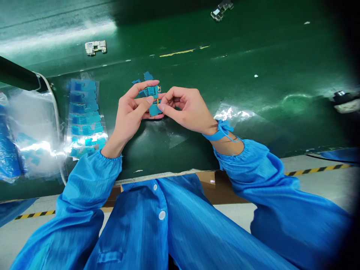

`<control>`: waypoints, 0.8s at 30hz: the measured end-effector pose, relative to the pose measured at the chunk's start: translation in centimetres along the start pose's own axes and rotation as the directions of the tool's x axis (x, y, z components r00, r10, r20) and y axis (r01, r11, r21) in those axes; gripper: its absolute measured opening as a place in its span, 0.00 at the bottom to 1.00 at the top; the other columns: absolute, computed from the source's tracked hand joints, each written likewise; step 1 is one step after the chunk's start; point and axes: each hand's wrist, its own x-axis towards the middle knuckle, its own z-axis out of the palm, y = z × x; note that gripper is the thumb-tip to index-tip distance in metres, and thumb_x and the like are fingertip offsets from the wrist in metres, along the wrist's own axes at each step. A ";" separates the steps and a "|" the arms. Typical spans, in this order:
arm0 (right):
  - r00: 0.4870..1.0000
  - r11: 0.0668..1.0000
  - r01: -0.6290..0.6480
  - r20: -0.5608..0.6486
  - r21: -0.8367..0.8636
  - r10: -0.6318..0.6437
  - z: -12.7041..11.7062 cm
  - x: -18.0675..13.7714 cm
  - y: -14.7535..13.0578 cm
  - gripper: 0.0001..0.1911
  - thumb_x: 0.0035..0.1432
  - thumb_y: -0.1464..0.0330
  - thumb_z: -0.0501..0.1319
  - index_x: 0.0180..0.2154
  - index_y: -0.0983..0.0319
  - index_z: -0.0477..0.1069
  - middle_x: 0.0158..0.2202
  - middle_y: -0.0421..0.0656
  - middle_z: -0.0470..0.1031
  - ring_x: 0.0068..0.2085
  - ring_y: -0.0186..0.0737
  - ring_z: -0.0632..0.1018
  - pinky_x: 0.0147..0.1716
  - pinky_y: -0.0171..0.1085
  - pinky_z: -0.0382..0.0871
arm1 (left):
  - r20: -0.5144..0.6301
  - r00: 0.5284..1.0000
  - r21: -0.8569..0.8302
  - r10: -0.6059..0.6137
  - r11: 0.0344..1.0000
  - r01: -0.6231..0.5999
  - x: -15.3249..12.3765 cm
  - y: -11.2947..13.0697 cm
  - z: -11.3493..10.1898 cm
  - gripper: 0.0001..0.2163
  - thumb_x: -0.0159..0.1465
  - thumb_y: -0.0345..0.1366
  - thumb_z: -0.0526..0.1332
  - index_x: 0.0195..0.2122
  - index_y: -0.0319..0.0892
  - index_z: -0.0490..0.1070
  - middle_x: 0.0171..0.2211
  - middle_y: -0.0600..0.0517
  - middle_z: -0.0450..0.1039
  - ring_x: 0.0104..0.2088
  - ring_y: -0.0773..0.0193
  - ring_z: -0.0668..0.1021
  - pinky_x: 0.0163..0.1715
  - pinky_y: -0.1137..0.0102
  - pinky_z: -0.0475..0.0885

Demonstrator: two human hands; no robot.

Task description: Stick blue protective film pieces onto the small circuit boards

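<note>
Holding a small blue circuit board (153, 100) above the green conveyor belt (253, 56), close in front of the chest. Left hand (132, 110) cradling it from below and behind, forefinger curled over the top edge, thumb pressing on the face, fingers closed round the board. Right hand (184, 107) meeting it from the other side, thumb and forefinger pinched nearly shut at the board's right edge, at a thin yellowish strip; whether gripping the strip itself or only touching it, too small to tell. Remaining right fingers curled loosely into the palm.

Wearing a blue wrist strap (222, 131) on the right wrist, blue smock sleeves (92, 176) covering both arms.

Lying to the left, a clear sheet of blue stickers (84, 118), and further left a crinkled plastic bag (30, 131). Resting just behind the hands, a few loose blue scraps (146, 77). Riding further up the belt, well apart, two metal-shielded assemblies (95, 47) (221, 9). Lying to the right, a patch of clear film (233, 112).

Risks, as a judgement: pinching so small a part between bare fingertips, likely slipping and dropping onto the belt; pulling too hard at the edge, possibly bending or tearing the thin strip; pressing the thumb on the face, smearing or straining components.
</note>
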 end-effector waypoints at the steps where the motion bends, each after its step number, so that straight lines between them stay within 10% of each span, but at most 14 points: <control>1: 1.000 1.000 0.005 -0.008 -0.020 -0.005 -0.1 0.0 -0.1 0.17 0.65 0.57 0.75 0.36 0.60 0.74 0.38 0.43 0.79 0.39 0.38 0.79 0.37 0.38 0.79 | -0.008 1.000 0.006 0.007 1.000 -0.007 0.0 0.0 0.0 0.27 0.69 0.54 0.76 0.64 0.48 0.78 0.39 0.49 0.85 0.50 0.49 0.89 0.47 0.59 0.90; 9: 0.997 0.999 0.009 -0.078 0.048 -0.005 -0.6 0.5 -0.3 0.28 0.71 0.39 0.67 0.46 0.57 0.74 0.38 0.41 0.78 0.34 0.35 0.77 0.36 0.37 0.76 | -0.032 0.997 -0.018 0.076 0.997 -0.077 -0.1 0.1 -0.1 0.34 0.64 0.51 0.81 0.68 0.52 0.74 0.59 0.45 0.84 0.59 0.46 0.87 0.55 0.59 0.88; 18: 0.981 0.980 0.191 -0.025 -0.049 -0.193 0.0 0.3 0.0 0.15 0.73 0.57 0.69 0.37 0.60 0.77 0.38 0.41 0.75 0.34 0.34 0.72 0.33 0.37 0.67 | -0.031 0.998 -0.054 0.054 0.997 -0.056 -0.3 -0.1 0.3 0.33 0.64 0.50 0.81 0.68 0.53 0.75 0.56 0.46 0.86 0.56 0.49 0.89 0.46 0.65 0.90; 24: 0.976 0.971 0.216 0.031 -0.105 -0.214 1.0 0.2 0.3 0.15 0.72 0.58 0.69 0.35 0.61 0.76 0.33 0.40 0.70 0.32 0.33 0.70 0.33 0.37 0.64 | -0.111 0.994 -0.094 -0.022 0.995 0.012 0.0 -1.0 0.5 0.20 0.66 0.52 0.79 0.50 0.43 0.85 0.49 0.46 0.88 0.46 0.54 0.90 0.39 0.67 0.90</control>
